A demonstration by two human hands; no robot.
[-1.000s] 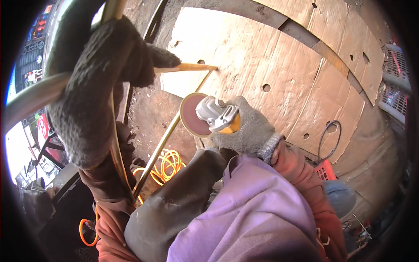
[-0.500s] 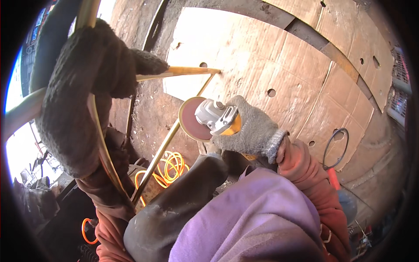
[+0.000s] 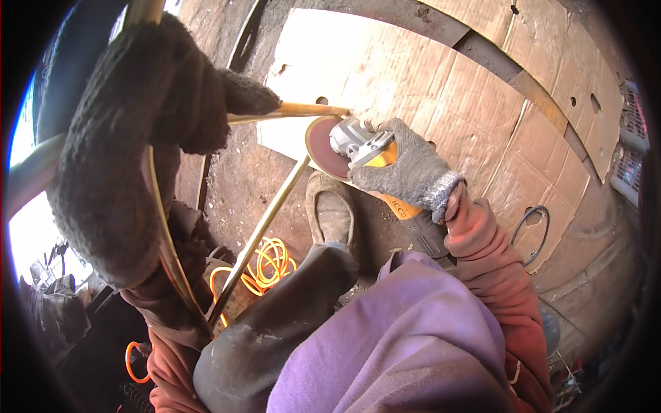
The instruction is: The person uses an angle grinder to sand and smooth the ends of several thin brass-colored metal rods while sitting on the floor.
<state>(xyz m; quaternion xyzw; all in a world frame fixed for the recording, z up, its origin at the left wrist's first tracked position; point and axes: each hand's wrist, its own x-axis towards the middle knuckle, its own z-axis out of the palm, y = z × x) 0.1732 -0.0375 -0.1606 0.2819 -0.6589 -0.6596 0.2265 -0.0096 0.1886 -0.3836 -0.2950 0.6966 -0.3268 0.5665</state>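
My left hand, in a dark, fuzzy work glove, is large at the upper left with its fingers wrapped round a frame of brass-coloured metal tubes. Two of the tubes meet in a corner above the cardboard. My right hand, in a grey knitted glove, grips an angle grinder with a silver head and yellow body. Its reddish-brown disc overlaps the slanting tube just below that corner. Whether the disc touches the metal or is spinning, I cannot tell.
Flattened cardboard sheets with holes cover the floor ahead. An orange hose lies coiled beside my leg, near my shoe. A dark cable loop is at the right, with plastic crates at the far right.
My right hand has carried the grinder up and slightly right, closer to the frame's corner. My shoe and more of the grinder's body now show. The left hand has shifted slightly, still gripping the frame.
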